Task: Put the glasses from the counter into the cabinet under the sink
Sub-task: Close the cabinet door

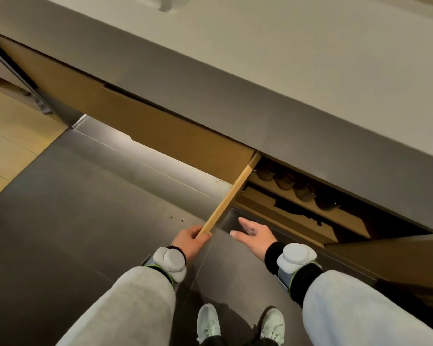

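The cabinet under the counter stands open. My left hand (191,239) grips the outer edge of its wooden door (226,199), which swings out toward me. Several dark glasses (284,181) stand in a row on the upper shelf (345,216) inside the cabinet. My right hand (254,234) hovers empty with fingers spread, just in front of the cabinet opening and below the shelf. The grey counter (310,58) fills the top of the view; no glasses show on the part of it I see.
A second wooden door (397,258) stands open at the right. A closed wooden front (160,131) lies left of the opening. Dark floor tiles (85,208) spread below, with my two white shoes (208,323) near the bottom edge. Light wood flooring (10,136) is at far left.
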`<state>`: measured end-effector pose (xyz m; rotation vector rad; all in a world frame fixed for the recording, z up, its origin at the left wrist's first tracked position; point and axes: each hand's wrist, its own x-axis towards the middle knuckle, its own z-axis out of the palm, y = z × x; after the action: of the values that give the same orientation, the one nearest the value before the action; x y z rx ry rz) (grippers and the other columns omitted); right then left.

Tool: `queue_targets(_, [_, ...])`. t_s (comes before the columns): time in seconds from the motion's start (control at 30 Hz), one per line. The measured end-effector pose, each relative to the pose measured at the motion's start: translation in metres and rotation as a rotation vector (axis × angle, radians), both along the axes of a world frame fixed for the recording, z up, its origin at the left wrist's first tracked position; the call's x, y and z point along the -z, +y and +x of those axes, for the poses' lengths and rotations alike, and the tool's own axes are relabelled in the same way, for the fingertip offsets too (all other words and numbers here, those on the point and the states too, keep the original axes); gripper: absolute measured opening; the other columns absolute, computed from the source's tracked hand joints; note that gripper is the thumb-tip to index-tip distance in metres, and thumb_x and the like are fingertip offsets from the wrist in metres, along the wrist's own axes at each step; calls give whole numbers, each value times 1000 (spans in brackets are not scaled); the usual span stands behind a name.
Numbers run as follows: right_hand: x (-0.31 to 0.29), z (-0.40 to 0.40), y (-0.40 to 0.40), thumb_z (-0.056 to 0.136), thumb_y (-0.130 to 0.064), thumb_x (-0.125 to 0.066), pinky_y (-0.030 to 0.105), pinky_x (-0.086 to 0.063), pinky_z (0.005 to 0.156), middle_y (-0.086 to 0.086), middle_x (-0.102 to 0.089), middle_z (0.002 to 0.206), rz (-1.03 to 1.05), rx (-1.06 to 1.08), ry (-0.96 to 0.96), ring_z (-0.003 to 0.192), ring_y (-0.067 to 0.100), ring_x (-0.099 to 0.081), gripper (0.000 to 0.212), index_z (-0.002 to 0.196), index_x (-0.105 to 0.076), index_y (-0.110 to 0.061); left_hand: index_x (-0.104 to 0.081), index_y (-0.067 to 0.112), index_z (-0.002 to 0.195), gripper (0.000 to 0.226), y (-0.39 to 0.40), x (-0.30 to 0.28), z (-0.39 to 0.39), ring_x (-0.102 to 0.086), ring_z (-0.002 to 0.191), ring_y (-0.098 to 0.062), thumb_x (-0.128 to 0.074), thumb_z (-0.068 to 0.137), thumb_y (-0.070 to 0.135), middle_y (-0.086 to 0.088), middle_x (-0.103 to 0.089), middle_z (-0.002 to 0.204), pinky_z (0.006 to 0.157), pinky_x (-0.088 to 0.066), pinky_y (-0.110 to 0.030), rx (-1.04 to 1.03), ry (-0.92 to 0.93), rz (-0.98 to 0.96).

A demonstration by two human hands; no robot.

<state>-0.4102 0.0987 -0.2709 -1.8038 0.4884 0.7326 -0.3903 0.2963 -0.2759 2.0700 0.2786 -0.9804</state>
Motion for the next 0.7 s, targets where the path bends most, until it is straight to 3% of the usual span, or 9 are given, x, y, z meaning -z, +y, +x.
queue_targets(0.1, [1, -11, -10, 86, -33, -65, 34, -32, 109, 1, -37, 151, -6, -1, 3, 139, 20, -34, 66, 144, -36, -22, -57, 18, 127, 39, -10, 0, -5, -58, 92, -20, -51, 94, 38, -3, -62, 104, 80, -43, -27, -29, -25, 22])
queue_targets(0.33, [3, -35, -41, 86, -36, -65, 37, -33, 109, 0, -39, 150, -13, -21, 27, 138, 21, -36, 64, 143, -37, -24, -58, 14, 128, 40, -27, -6, -13, -63, 102, -29, -47, 96, 36, -12, -66, 113, 96, -49, -39, -100, 54, 35])
queue_targets(0.6, [5, -57, -94, 86, -35, -64, 35, -33, 108, 0, -39, 149, -18, -24, 19, 138, 20, -37, 63, 143, -38, -22, -63, 10, 118, 39, -78, -11, -35, -63, 102, -30, -46, 96, 38, -14, -67, 112, 93, -48, -36, -78, 110, 126])
queue_targets(0.7, [5, -68, -118, 87, -35, -63, 34, -32, 109, 0, -39, 150, -19, -3, 18, 138, 20, -37, 63, 143, -37, -21, -64, 7, 110, 39, -103, -12, -42, -63, 93, -28, -46, 96, 38, -12, -66, 101, 84, -48, -32, -42, 125, 154])
